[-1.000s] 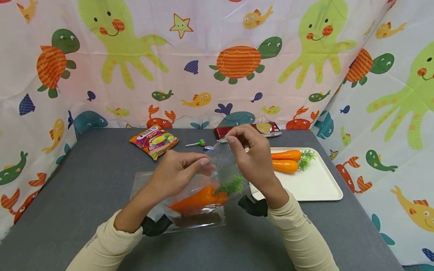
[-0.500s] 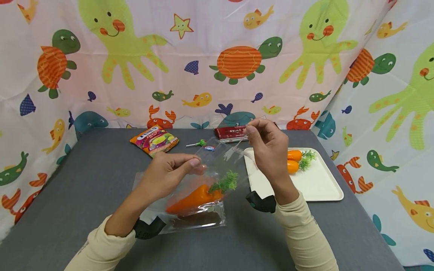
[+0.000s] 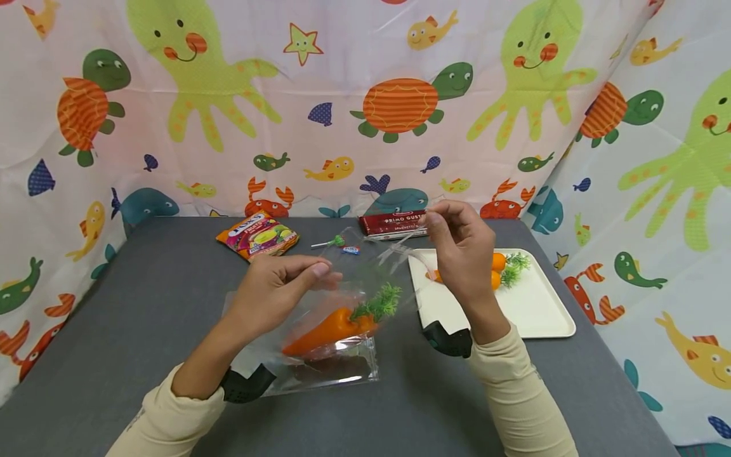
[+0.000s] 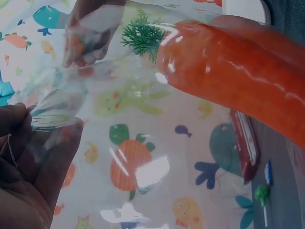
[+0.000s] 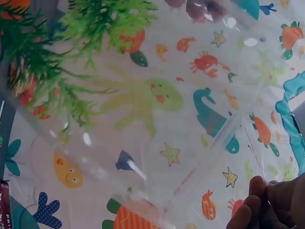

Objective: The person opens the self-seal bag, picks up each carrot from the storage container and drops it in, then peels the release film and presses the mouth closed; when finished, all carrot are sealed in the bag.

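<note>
— Since a second ago our right hand (image 3: 461, 254) is drawing the bag's top edge further toward the right of the frame, over the white tray (image 3: 542, 317).

— We are pinching the clear bag (image 3: 320, 330) with both hands: the left hand (image 3: 273, 291) is gripping its rim at centre frame, the right is gripping the far corner, stretching the mouth wide.

— And the carrot (image 3: 328, 327) is lying inside the bag, lower centre, leafy end pointing up-right, on the grey table (image 3: 143, 304).
</note>
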A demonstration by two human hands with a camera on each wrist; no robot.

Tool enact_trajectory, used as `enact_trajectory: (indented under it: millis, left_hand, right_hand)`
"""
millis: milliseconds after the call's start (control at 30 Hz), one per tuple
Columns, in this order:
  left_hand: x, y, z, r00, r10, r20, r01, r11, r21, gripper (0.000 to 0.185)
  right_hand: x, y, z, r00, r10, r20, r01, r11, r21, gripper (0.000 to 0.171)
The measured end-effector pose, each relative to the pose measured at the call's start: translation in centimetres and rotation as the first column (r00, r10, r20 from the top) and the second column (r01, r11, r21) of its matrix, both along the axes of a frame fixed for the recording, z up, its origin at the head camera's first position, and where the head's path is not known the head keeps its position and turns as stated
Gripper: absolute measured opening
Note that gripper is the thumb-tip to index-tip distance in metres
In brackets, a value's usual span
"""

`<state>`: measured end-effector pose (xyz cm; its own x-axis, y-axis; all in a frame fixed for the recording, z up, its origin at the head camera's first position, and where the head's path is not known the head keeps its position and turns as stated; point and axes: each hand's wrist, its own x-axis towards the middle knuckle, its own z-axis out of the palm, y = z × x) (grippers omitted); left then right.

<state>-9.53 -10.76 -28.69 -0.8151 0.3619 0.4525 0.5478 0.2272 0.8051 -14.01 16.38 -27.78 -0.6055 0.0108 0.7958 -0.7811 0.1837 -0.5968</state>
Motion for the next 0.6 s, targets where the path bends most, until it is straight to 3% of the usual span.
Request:
enact_trajectory:
  millis: [333, 600]
  left_hand:
    - [0.1, -0.7, 0.0, 0.998, 0.053, -0.042, -0.053, 0.999, 0.008, 0.015]
    - [0.1, -1.3, -0.2, 0.997, 0.053, -0.059, -0.052, 0.998, 0.030, 0.017]
  right_hand:
    - [-0.1, 0.8, -0.5, 0.996, -0.075, 0.040, 0.075, 0.997, -0.012, 0.011]
    - [0.2, 1.4, -0.6, 0.989, -0.138, 0.052, 0.139, 0.990, 0.000, 0.013]
